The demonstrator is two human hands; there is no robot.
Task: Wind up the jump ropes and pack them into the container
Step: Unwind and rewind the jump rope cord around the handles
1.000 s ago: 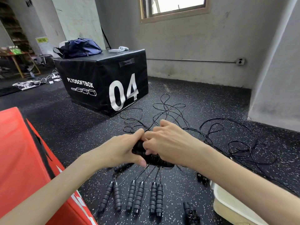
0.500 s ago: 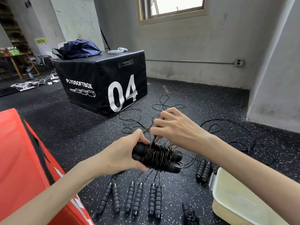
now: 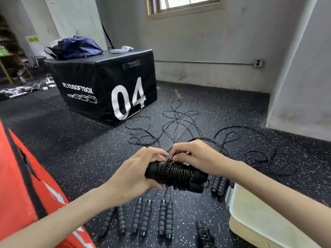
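On the far left sits a red mat (image 3: 19,176), and behind it a black box (image 3: 107,86) marked 04; neither matters to the step, so I leave them alone. My left hand (image 3: 136,174) grips the left end of the two handles (image 3: 179,173), thumb on top and fingers curled underneath, holding the pair side by side in the air just above the floor. The cord (image 3: 174,174) is already wound in tight turns round their middle. My right hand (image 3: 198,158) comes over the top, fingertips pinching the last bit of cord at the upper edge of the coil, right against my left thumb.

To finish this well, I judge I should keep the left grip firm so the handles don't splay, hold tension on the tail, and tuck it under a turn so the coil can't spring loose. Below, three pairs of unwound handles (image 3: 143,217) lie in a row on the floor (image 3: 71,149), their loose cords (image 3: 179,122) tangled farther off near the box; another pair lies by the tub. The pale tub (image 3: 254,217) waits at lower right, just beside my right forearm, so the drop should be short once the tail is secured.
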